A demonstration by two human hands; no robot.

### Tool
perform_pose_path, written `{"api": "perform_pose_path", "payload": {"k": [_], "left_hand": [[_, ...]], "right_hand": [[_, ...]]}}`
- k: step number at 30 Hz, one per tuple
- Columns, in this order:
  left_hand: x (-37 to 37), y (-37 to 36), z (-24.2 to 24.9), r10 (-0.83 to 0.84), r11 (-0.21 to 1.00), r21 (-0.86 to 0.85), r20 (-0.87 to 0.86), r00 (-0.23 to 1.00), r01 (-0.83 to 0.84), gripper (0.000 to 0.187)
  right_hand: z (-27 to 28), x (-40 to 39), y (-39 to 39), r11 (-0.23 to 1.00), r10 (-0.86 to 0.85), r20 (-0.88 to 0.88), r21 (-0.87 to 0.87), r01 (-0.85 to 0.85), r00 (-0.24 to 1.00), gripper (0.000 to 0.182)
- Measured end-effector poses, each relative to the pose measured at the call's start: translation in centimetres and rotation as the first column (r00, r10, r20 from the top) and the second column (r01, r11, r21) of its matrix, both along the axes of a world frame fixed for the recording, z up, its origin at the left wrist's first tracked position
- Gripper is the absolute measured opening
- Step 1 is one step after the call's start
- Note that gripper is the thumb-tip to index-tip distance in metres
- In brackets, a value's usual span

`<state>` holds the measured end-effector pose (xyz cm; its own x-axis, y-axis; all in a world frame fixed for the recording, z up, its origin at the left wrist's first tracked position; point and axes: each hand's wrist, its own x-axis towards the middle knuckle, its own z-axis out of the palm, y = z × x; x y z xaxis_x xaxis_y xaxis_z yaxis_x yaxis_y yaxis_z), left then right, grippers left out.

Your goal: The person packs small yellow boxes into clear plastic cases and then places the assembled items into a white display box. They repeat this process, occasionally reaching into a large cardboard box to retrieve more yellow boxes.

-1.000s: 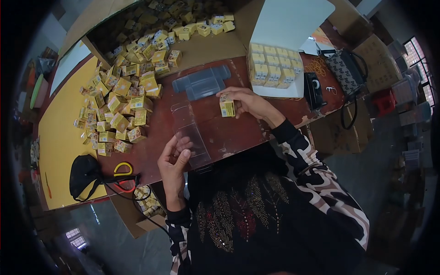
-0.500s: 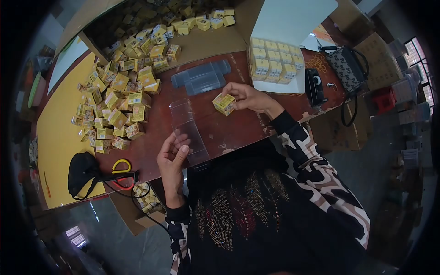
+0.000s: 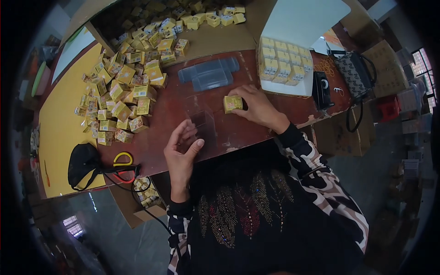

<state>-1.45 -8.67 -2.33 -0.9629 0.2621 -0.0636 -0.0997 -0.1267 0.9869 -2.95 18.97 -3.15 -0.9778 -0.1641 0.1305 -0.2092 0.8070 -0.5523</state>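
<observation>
My right hand (image 3: 259,107) grips a small yellow box (image 3: 233,104) by its right side, above the red-brown table (image 3: 165,133). To its left, my left hand (image 3: 182,149) is palm up with fingers curved around a clear plastic sleeve (image 3: 204,128), whose edges are hard to make out. Beyond both hands lie flat clear plastic pieces (image 3: 208,74). A large heap of similar yellow boxes (image 3: 121,96) covers the table's left part. At the back right, a white open box (image 3: 286,88) holds rows of yellow boxes.
Scissors (image 3: 123,160) with yellow and red handles lie by a black cloth item (image 3: 83,165) at the front left. A black patterned bag (image 3: 353,75) and a black device (image 3: 323,89) stand at the right. A large carton (image 3: 220,43) with more boxes is behind.
The yellow box has turned and come slightly right in my right hand. My left hand has shifted a little right, and the clear sleeve is now tilted differently. The whole view has shifted slightly.
</observation>
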Motion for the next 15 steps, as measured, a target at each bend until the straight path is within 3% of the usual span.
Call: {"api": "perform_pose_path", "payload": {"k": [1, 3, 4, 6, 7, 9, 15], "left_hand": [[0.0, 0.1, 0.2, 0.012, 1.0, -0.002, -0.002, 1.0, -0.012, 0.059], [0.1, 0.4, 0.7, -0.022, 0.998, -0.057, 0.005, 1.0, 0.022, 0.061], [0.2, 0.6, 0.7, -0.02, 0.998, -0.059, 0.006, 1.0, 0.02, 0.061], [0.3, 1.3, 0.6, -0.042, 0.998, -0.045, -0.053, 0.998, 0.039, 0.059], [0.3, 1.6, 0.7, -0.049, 0.998, -0.043, -0.052, 0.997, 0.046, 0.059], [0.4, 2.0, 0.9, -0.07, 0.997, -0.015, -0.048, 0.996, 0.07, 0.058], [0.8, 2.0, 1.0, -0.038, 0.999, 0.01, -0.039, 0.999, 0.038, 0.059]], "right_hand": [[0.4, -0.1, -0.3, 1.0, 0.012, -0.002, -0.002, -0.012, 1.0, 0.045], [1.8, 0.3, -0.9, 0.886, -0.12, -0.122, -0.46, 0.05, 0.985, 0.043], [2.6, 0.4, -1.3, 0.885, -0.118, -0.121, -0.462, 0.049, 0.986, 0.043], [4.2, 0.6, -2.2, 0.802, -0.073, -0.276, -0.587, -0.108, 0.958, 0.043], [5.0, 0.6, -2.6, 0.804, -0.079, -0.276, -0.586, -0.102, 0.958, 0.043], [6.3, 0.5, -3.6, 0.923, 0.045, -0.458, -0.322, -0.213, 0.888, 0.039], [7.0, 0.8, -3.6, 0.975, 0.108, -0.41, -0.133, -0.176, 0.906, 0.035]]}}
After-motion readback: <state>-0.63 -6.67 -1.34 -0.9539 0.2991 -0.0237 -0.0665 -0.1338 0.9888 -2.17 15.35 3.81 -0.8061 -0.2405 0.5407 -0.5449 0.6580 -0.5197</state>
